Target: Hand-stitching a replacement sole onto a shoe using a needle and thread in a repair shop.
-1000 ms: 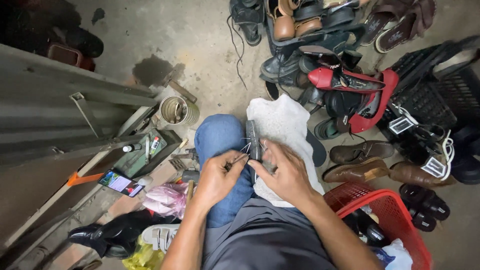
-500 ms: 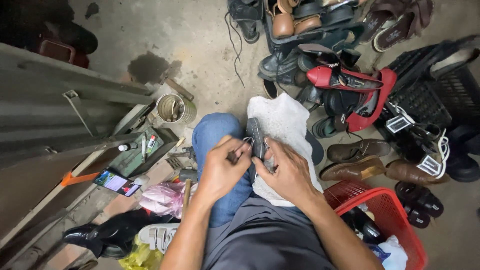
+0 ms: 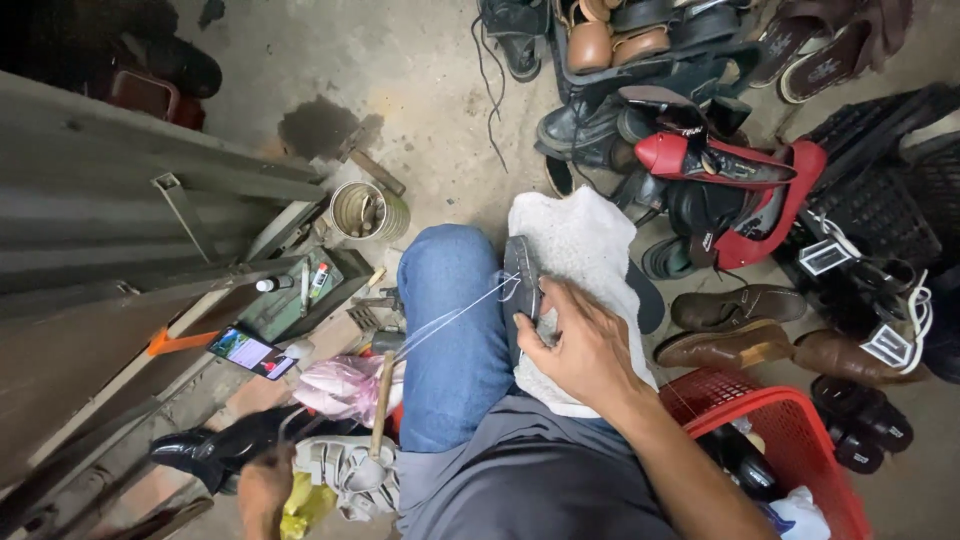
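Thread [image 3: 450, 318] runs taut from the dark shoe [image 3: 521, 283], pinned on the white cloth [image 3: 580, 250] over the lap by the clenched right hand [image 3: 578, 345], toward the left hand [image 3: 265, 490], whose grip I cannot tell; a steady, even pull seems wise.

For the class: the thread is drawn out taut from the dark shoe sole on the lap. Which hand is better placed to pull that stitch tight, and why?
Probably the left hand: it is out low at the person's left, where the taut thread leads. The right hand is clamped on the dark shoe sole over the white cloth, steadying it.
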